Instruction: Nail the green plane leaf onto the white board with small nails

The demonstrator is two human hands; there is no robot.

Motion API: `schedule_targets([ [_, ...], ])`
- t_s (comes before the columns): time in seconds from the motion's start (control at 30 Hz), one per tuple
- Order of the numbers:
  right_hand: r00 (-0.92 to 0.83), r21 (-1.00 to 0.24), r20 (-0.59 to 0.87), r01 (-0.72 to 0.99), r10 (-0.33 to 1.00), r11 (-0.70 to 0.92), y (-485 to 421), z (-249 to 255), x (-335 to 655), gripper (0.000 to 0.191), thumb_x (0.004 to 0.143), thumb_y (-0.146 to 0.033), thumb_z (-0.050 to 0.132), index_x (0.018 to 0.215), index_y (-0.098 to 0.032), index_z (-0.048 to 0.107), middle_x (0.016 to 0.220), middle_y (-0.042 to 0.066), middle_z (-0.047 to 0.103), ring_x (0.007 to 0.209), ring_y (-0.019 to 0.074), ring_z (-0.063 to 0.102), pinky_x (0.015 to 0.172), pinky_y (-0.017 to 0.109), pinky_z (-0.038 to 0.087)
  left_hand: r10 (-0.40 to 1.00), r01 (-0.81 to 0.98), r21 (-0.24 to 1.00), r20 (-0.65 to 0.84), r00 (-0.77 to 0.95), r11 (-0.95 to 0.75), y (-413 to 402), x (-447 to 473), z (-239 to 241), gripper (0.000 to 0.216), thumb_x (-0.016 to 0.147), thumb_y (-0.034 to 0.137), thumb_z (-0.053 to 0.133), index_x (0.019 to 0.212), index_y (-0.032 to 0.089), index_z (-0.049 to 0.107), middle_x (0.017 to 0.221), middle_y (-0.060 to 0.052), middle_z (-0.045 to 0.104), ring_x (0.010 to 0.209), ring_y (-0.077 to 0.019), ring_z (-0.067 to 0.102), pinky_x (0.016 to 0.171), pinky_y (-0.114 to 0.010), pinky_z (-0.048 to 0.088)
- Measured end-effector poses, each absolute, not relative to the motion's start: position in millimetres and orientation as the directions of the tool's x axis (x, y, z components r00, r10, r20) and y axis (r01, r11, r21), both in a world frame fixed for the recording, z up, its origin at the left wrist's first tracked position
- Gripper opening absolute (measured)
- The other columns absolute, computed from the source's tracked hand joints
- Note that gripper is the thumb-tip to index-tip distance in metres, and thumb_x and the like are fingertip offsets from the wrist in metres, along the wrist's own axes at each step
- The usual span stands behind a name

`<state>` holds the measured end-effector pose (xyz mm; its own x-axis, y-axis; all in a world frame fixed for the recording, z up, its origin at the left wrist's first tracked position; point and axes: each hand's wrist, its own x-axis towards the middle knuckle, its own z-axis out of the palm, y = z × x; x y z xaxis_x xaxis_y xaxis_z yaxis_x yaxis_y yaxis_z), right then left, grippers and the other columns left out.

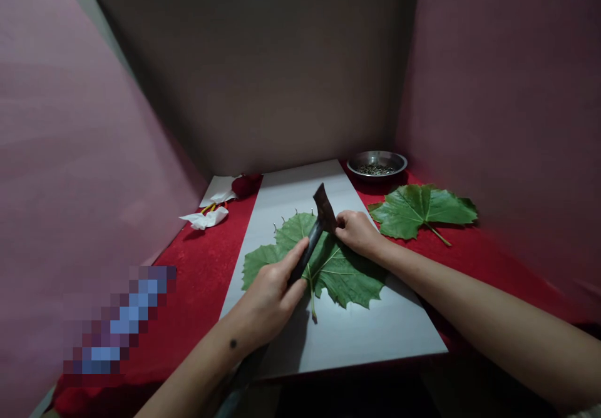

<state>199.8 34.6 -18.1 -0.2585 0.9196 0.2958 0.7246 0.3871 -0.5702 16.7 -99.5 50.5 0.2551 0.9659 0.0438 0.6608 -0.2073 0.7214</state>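
Observation:
My left hand (275,296) is wrapped round the dark handle of a hammer (323,208), whose flat, wide head stands over a large green leaf (354,274). The leaf lies on a white board (300,186), its stalk pointing toward me. Along the leaf's far left edge several small nails (282,219) stand up from the board. Fingers pinched, my right hand (357,230) is at the leaf's far right edge, just beside the hammer head. Whatever is between those fingertips is hidden.
A metal bowl (378,164) of small nails stands at the back right. Before it lies a second green leaf (425,211) on the red cloth (206,280). Crumpled white tissue (206,219) and a dark red object (245,185) are at the left. Pink sheets flank both sides.

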Motion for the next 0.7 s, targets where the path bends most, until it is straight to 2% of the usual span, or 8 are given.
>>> schedule_targets([
  [0.07, -0.259, -0.569, 0.305, 0.722, 0.916, 0.394, 34.9, -18.6, 199.8, 0.014, 0.071, -0.008, 0.056, 0.07, -0.015, 0.068, 0.07, 0.006, 0.068, 0.065, 0.0155, 0.059, 0.061, 0.023, 0.038, 0.965, 0.651, 0.736, 0.013, 0.263, -0.187, -97.5, 15.6, 50.5, 0.059, 0.082, 0.021, 0.046, 0.14, 0.019, 0.035, 0.056, 0.006, 0.046, 0.043, -0.0079, 0.035, 0.041, -0.017, 0.031],
  [0.17, -0.267, -0.576, 0.32, 0.707, 0.909, 0.41, 35.9, -19.8, 199.8, 0.015, 0.072, -0.007, 0.056, 0.07, -0.015, 0.069, 0.072, 0.006, 0.068, 0.066, 0.015, 0.06, 0.063, 0.023, 0.039, 0.966, 0.625, 0.75, 0.073, 0.248, -0.217, -103.0, 13.7, 62.4, 0.058, 0.084, 0.024, 0.047, 0.141, 0.022, 0.034, 0.058, 0.006, 0.044, 0.044, -0.007, 0.034, 0.041, -0.017, 0.031],
  [0.3, -0.273, -0.576, 0.314, 0.706, 0.909, 0.411, 36.5, -20.5, 199.9, 0.014, 0.072, -0.008, 0.057, 0.069, -0.015, 0.068, 0.071, 0.005, 0.068, 0.066, 0.0152, 0.06, 0.063, 0.023, 0.039, 0.961, 0.636, 0.721, 0.18, 0.212, -0.276, -111.4, 13.6, 72.8, 0.058, 0.085, 0.025, 0.049, 0.141, 0.023, 0.034, 0.067, 0.003, 0.05, 0.047, -0.0064, 0.038, 0.042, -0.016, 0.032],
  [0.53, -0.254, -0.605, 0.31, 0.691, 0.916, 0.396, 35.1, -18.3, 199.9, 0.013, 0.07, -0.006, 0.058, 0.071, -0.015, 0.067, 0.072, 0.004, 0.067, 0.066, 0.0139, 0.059, 0.062, 0.022, 0.038, 0.965, 0.626, 0.74, 0.124, 0.232, -0.245, -107.2, 14.8, 57.3, 0.057, 0.084, 0.024, 0.048, 0.14, 0.02, 0.036, 0.068, 0.002, 0.054, 0.046, -0.0064, 0.037, 0.043, -0.018, 0.034],
  [0.7, -0.249, -0.613, 0.308, 0.686, 0.918, 0.392, 33.9, -17.6, 199.8, 0.01, 0.069, -0.007, 0.059, 0.07, -0.016, 0.063, 0.068, 0.002, 0.065, 0.064, 0.0133, 0.056, 0.06, 0.022, 0.037, 0.957, 0.643, 0.712, 0.172, 0.232, -0.284, -106.8, 19.1, 58.4, 0.058, 0.084, 0.025, 0.048, 0.14, 0.022, 0.036, 0.085, -0.001, 0.062, 0.051, -0.0079, 0.046, 0.05, -0.02, 0.041],
])
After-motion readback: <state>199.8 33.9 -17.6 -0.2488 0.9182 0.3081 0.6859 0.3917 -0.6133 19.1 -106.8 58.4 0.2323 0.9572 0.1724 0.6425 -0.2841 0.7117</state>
